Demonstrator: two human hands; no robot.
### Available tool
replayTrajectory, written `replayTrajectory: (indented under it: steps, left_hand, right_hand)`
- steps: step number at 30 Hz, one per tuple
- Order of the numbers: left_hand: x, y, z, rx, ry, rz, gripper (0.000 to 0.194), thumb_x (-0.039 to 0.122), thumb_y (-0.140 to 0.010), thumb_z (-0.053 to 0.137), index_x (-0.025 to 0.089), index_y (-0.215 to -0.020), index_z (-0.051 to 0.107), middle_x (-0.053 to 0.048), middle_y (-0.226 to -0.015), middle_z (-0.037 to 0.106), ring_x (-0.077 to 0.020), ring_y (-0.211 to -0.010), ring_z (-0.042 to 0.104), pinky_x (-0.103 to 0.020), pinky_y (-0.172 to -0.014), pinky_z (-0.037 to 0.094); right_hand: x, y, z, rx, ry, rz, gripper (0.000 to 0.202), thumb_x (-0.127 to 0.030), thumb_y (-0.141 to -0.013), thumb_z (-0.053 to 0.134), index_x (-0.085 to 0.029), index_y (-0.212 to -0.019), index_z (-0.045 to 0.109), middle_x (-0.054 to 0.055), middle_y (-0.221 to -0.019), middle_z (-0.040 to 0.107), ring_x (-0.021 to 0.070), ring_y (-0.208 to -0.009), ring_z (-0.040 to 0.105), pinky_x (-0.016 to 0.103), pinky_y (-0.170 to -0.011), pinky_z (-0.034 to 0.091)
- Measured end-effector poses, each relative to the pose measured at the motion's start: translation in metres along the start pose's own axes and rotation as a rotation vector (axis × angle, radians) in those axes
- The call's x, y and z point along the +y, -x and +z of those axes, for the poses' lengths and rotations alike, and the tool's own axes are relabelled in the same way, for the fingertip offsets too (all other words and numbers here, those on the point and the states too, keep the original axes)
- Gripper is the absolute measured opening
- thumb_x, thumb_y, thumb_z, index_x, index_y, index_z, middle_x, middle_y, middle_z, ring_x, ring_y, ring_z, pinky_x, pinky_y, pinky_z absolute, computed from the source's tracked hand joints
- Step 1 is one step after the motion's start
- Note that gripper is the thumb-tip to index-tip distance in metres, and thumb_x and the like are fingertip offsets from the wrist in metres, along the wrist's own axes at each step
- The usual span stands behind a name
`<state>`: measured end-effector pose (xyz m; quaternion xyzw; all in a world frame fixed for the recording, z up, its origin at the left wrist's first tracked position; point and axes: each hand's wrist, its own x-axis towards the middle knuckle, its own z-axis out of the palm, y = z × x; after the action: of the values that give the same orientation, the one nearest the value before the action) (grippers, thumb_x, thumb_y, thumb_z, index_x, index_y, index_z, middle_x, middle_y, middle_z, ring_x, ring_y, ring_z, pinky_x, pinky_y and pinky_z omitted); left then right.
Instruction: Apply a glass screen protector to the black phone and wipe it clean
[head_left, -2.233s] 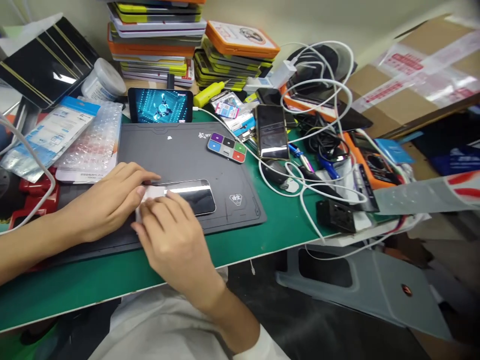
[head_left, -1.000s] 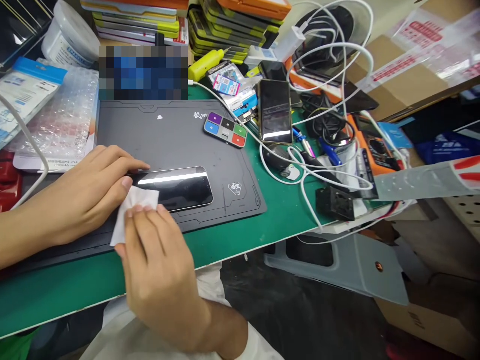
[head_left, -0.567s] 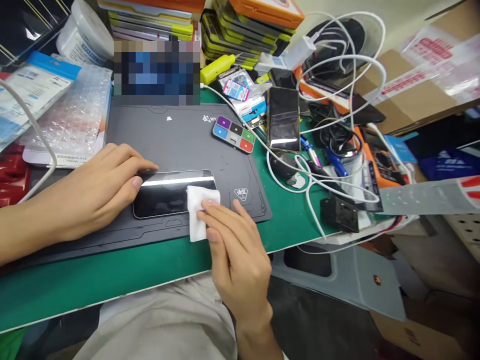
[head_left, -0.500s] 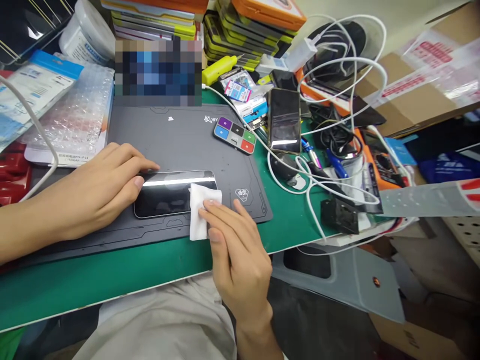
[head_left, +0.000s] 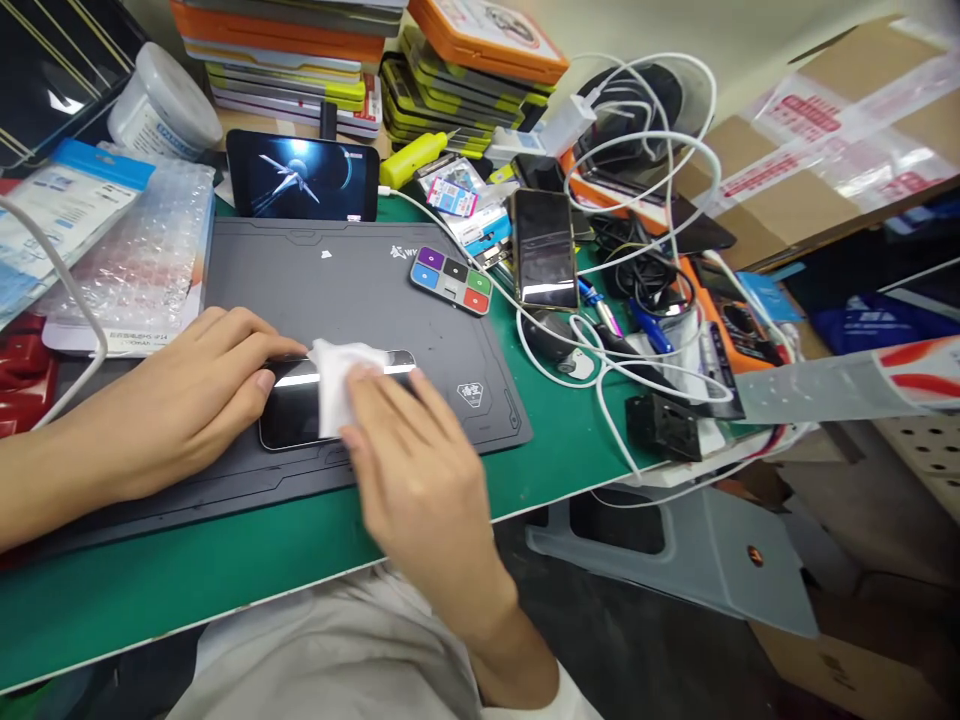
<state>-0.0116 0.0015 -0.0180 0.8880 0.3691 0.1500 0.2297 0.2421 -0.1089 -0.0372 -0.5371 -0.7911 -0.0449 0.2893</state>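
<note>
A smartphone [head_left: 289, 415] with a glossy black screen lies face up on the dark grey work mat [head_left: 262, 265]. My left hand [head_left: 202, 395] holds its left end steady, the index finger at the far corner and the thumb by the near side. Under the fingers of my right hand [head_left: 420, 470], a white wipe [head_left: 337, 385] is pressed onto the screen. The wipe and hand cover the middle and part of the right of the phone.
Behind the mat, a phone [head_left: 304, 180] plays a video. A remote-like block with coloured buttons [head_left: 450, 280] sits on the mat. To the right are another phone [head_left: 544, 250], looping white cables [head_left: 622, 355] and an orange multimeter [head_left: 739, 315]. Bubble-wrapped packaging [head_left: 142, 240] lies left.
My right hand has slid the wipe leftward and away from me across the screen. My left hand stays at the phone's left end. The whole view has shifted slightly.
</note>
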Motion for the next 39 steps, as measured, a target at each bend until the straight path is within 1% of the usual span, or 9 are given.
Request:
replayTrajectory:
  steps: [5, 11, 14, 18, 22, 27, 30, 34, 39]
  left_hand:
    - [0.004, 0.001, 0.001, -0.025, -0.001, -0.011, 0.055, 0.050, -0.120, 0.035, 0.024, -0.153, 0.070, -0.011, -0.136, 0.070, -0.0328, -0.122, 0.065, -0.055, -0.119, 0.054]
    - [0.002, 0.000, -0.001, -0.011, -0.043, 0.007, 0.054, 0.049, -0.121, 0.033, 0.026, -0.154, 0.068, -0.011, -0.135, 0.072, -0.0330, -0.122, 0.067, -0.052, -0.117, 0.054]
    - [-0.004, 0.001, 0.002, 0.003, -0.054, 0.033, 0.050, 0.048, -0.122, 0.035, 0.031, -0.158, 0.065, -0.009, -0.136, 0.072, -0.0324, -0.124, 0.067, -0.050, -0.118, 0.053]
    - [-0.003, 0.002, 0.003, 0.009, -0.047, 0.026, 0.051, 0.047, -0.121, 0.036, 0.030, -0.157, 0.067, -0.009, -0.137, 0.072, -0.0324, -0.124, 0.067, -0.050, -0.118, 0.053]
    - [0.004, -0.001, 0.001, -0.008, -0.042, 0.022, 0.052, 0.046, -0.120, 0.034, 0.025, -0.151, 0.071, -0.010, -0.136, 0.071, -0.0313, -0.122, 0.067, -0.052, -0.116, 0.054]
    - [0.004, -0.001, 0.001, 0.011, -0.048, 0.051, 0.050, 0.045, -0.122, 0.033, 0.025, -0.152, 0.068, -0.010, -0.134, 0.072, -0.0309, -0.120, 0.068, -0.051, -0.113, 0.055]
    - [-0.001, 0.001, 0.003, 0.023, -0.057, 0.075, 0.049, 0.045, -0.123, 0.034, 0.028, -0.158, 0.063, -0.009, -0.136, 0.073, -0.0307, -0.123, 0.068, -0.050, -0.115, 0.054]
    - [-0.003, 0.002, 0.004, 0.019, -0.053, 0.068, 0.048, 0.044, -0.123, 0.034, 0.028, -0.157, 0.064, -0.008, -0.136, 0.073, -0.0297, -0.122, 0.068, -0.049, -0.114, 0.054]
    - [0.003, 0.001, 0.003, 0.015, -0.042, 0.045, 0.052, 0.045, -0.121, 0.033, 0.025, -0.152, 0.068, -0.010, -0.135, 0.072, -0.0310, -0.123, 0.067, -0.052, -0.115, 0.055]
  right_hand:
    - [0.028, 0.007, -0.010, 0.043, 0.102, 0.025, 0.036, -0.019, -0.122, 0.056, -0.007, -0.150, 0.076, 0.018, -0.146, 0.086, 0.0289, -0.136, 0.085, 0.054, -0.133, 0.061]
    - [-0.022, -0.005, 0.011, 0.022, 0.129, -0.031, 0.045, -0.024, -0.122, 0.058, 0.007, -0.149, 0.075, 0.024, -0.154, 0.081, 0.0331, -0.147, 0.079, 0.045, -0.137, 0.058]
    - [-0.033, -0.011, 0.015, 0.011, 0.068, -0.063, 0.046, -0.026, -0.123, 0.056, 0.007, -0.149, 0.076, 0.021, -0.153, 0.081, 0.0316, -0.147, 0.079, 0.042, -0.137, 0.057]
    - [-0.007, -0.006, 0.005, 0.026, 0.017, -0.039, 0.042, -0.022, -0.125, 0.049, -0.001, -0.147, 0.078, 0.015, -0.149, 0.085, 0.0252, -0.142, 0.082, 0.042, -0.137, 0.056]
    - [0.015, -0.002, -0.001, 0.073, 0.095, 0.074, 0.038, -0.020, -0.125, 0.051, -0.007, -0.146, 0.079, 0.015, -0.144, 0.087, 0.0269, -0.136, 0.085, 0.050, -0.133, 0.061]
    - [-0.022, -0.011, 0.014, 0.034, 0.124, 0.057, 0.042, -0.021, -0.122, 0.055, 0.005, -0.148, 0.076, 0.023, -0.153, 0.081, 0.0318, -0.145, 0.080, 0.044, -0.136, 0.057]
    - [-0.040, -0.017, 0.018, 0.013, 0.089, -0.017, 0.044, -0.024, -0.123, 0.054, 0.005, -0.148, 0.077, 0.020, -0.153, 0.082, 0.0304, -0.146, 0.080, 0.040, -0.138, 0.055]
    - [-0.016, -0.011, 0.007, 0.000, 0.032, -0.047, 0.043, -0.022, -0.126, 0.047, -0.003, -0.147, 0.079, 0.012, -0.150, 0.085, 0.0234, -0.143, 0.081, 0.039, -0.137, 0.056]
    - [0.021, -0.006, 0.001, 0.067, 0.176, 0.055, 0.037, -0.019, -0.124, 0.054, 0.000, -0.144, 0.079, 0.018, -0.144, 0.086, 0.0295, -0.134, 0.086, 0.048, -0.131, 0.063]
